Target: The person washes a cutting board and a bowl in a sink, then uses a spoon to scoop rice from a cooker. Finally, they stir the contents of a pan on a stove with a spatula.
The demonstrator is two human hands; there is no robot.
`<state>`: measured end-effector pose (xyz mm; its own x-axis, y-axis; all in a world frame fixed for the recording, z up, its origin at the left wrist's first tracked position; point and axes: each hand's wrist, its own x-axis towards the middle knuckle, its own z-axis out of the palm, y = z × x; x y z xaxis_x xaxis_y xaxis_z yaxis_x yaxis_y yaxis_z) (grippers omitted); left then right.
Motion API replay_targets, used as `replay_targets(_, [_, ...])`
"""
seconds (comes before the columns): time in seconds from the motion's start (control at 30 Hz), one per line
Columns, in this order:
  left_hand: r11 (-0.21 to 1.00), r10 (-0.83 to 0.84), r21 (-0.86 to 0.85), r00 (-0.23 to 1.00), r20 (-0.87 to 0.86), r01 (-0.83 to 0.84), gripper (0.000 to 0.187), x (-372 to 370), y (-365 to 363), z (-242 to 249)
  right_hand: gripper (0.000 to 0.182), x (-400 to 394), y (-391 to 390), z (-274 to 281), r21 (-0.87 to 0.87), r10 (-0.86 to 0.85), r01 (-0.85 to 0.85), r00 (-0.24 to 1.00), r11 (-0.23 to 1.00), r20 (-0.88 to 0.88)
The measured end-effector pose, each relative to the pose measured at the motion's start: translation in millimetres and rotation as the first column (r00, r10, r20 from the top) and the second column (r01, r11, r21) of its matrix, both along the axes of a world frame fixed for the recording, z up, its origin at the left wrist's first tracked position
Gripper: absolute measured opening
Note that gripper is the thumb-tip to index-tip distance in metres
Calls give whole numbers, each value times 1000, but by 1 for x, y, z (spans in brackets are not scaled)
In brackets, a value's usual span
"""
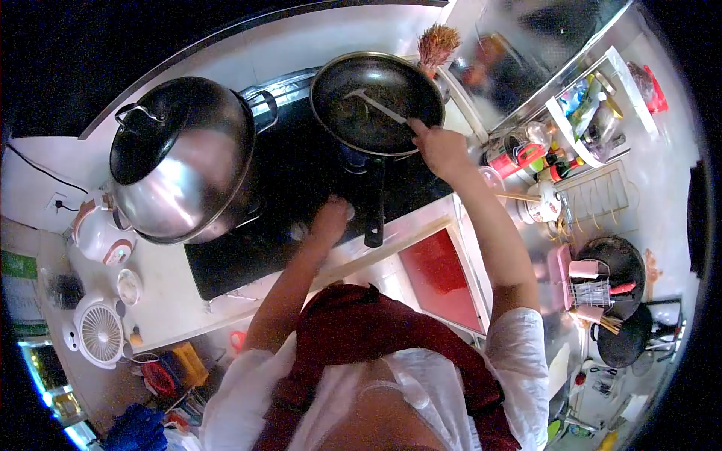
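Observation:
My right hand (442, 152) is closed around the handle of a spatula (385, 110), whose head rests inside a dark frying pan (376, 139). A little oil or dark residue seems to coat the pan's inside. The pan sits on the right burner of a black gas stove (289, 161), its long handle (374, 218) pointing toward me. At the stove's front, left of that handle, my left hand (329, 220) has its fingers curled at a pale stove knob (350, 212). A second knob (299, 231) shows just left of this hand.
A large steel pot (197, 169) with a domed lid covers the left burner. A white rice cooker (104, 234) and a small fan (100, 331) stand left. On the right are a brush (438, 46), a shelf with bottles (602, 109) and a dish rack (590, 289).

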<state>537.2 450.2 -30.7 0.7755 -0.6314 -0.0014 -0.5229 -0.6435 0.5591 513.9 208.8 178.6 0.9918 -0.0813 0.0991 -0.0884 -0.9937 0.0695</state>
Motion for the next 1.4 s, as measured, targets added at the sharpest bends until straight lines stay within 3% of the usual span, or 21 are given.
replay_targets(0.07, [999,36,-13,999,-34,-36,23,0,1,4,32,-6,-2,0,-89,23,-25,999,996,-28])
replay_targets(0.13, [999,-42,-20,998,42,43,26,-1,2,9,32,-24,-11,12,-193,7,-9,1000,981,-12])
replay_targets(0.3, [998,-69,-1,997,28,69,28,3,0,0,32,-48,-15,22,-168,-98,81,990,982,-97])
replay_targets(0.4, [996,-91,16,994,64,91,29,4,4,2,31,-55,-17,22,-44,-116,113,990,993,-84])
replay_targets(0.47, [995,-102,16,991,89,101,30,-1,5,-3,37,-71,-9,36,-58,-216,210,965,976,-148])
replay_targets(0.53, [997,-10,-78,995,104,18,16,-3,1,0,37,-77,-7,32,-49,-175,169,973,984,-151])
replay_targets(0.7, [999,-35,-34,995,94,38,17,-3,4,19,36,-87,-1,41,-52,-161,155,979,987,-122])
replay_targets(0.8, [998,-51,-18,993,110,53,17,-5,4,6,35,-85,-11,20,-14,-166,166,976,986,-138])
replay_targets(0.9, [997,-44,-54,988,147,52,16,-3,6,9,34,-95,-4,51,49,-136,139,989,989,-59])
replay_targets(0.97, [992,-62,-94,984,166,79,15,-5,7,5,34,-110,0,78,28,-127,130,988,991,-86])
replay_targets(1.03, [989,44,-143,996,80,-32,15,-4,5,1,34,-116,4,85,8,-120,121,987,993,-105])
replay_targets(1.1, [992,-15,-127,997,82,26,15,-2,6,9,34,-117,8,86,-142,-160,127,955,982,-251])
replay_targets(1.23, [993,-92,-55,987,133,101,15,1,7,12,35,-82,1,38,-34,-145,142,986,989,-80])
replay_targets(1.33, [992,-36,-114,988,150,53,15,-3,6,7,35,-56,13,40,38,-248,253,963,967,-106])
replay_targets(1.4, [995,-78,-63,993,89,83,16,-3,8,25,35,-40,4,17,52,-204,207,977,977,-53])
